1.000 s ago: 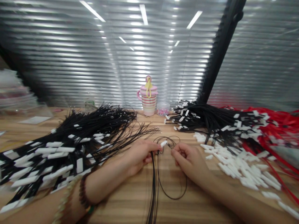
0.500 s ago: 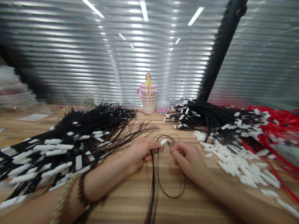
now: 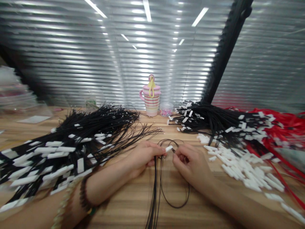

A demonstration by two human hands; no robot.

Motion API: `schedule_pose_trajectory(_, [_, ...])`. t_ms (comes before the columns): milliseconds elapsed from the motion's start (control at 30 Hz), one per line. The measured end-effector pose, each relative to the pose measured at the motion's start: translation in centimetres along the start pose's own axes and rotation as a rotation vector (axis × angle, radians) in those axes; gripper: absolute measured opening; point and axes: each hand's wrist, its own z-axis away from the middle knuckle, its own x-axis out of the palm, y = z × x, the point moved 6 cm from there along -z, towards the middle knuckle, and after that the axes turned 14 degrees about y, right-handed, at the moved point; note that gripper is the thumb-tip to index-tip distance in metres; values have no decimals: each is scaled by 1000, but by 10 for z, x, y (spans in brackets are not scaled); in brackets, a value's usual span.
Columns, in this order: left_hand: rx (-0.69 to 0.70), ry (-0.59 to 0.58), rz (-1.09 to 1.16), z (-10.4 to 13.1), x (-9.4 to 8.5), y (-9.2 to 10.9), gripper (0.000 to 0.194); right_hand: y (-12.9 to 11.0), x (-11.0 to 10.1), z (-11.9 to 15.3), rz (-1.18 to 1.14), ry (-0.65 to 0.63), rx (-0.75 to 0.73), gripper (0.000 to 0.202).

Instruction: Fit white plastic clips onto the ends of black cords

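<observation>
My left hand (image 3: 145, 156) is closed in a pinch, with a bundle of thin black cords (image 3: 155, 187) hanging down from its fingers toward the table's front edge. At its fingertips a small white tube-like piece (image 3: 169, 148) sticks out toward the right. Close to the far end of that piece, my right hand (image 3: 192, 160) is closed, thumb against forefinger, on a thin black cord; its exact end is hidden by the fingers. A cord loop (image 3: 176, 207) hangs below between both hands, and more loops curl behind the white piece.
Black cords with white tags (image 3: 59, 149) heap at left. Another black bundle (image 3: 209, 116) lies at right, beside loose white pieces (image 3: 245, 165) and red ribbons (image 3: 286, 127). A striped pink mug (image 3: 152, 103) and a small tub of beads (image 3: 166, 110) stand at the back.
The white piece between my hands now shows more of its length, tilted up to the right. My right hand has shifted slightly left, closer to it; my left hand has barely moved.
</observation>
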Motion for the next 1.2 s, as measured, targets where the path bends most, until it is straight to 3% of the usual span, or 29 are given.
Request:
schedule_pose_trajectory(267, [62,-53,-52,-1,0,0,16,-6,5,3,-109,-49,-118,11])
schedule_pose_trajectory(633, [49,-55,-51,0,1,0,14,-10,6,5,-142,-53,-148,12])
schedule_pose_trajectory(867, [90,-35,-51,-4,-2,-5,20,-8,4,4,-144,-37,-118,10])
schedule_pose_trajectory(1033, [100,-1,35,-8,-5,-4,22,-2,-4,0,-98,55,-11,14])
schedule_pose_trajectory(1100, [101,22,86,-10,-8,0,22,4,-1,-3,-131,-5,77,17])
schedule_pose_trajectory(1200, [129,74,182,-10,-16,15,19,12,14,-1,-346,-285,270,23])
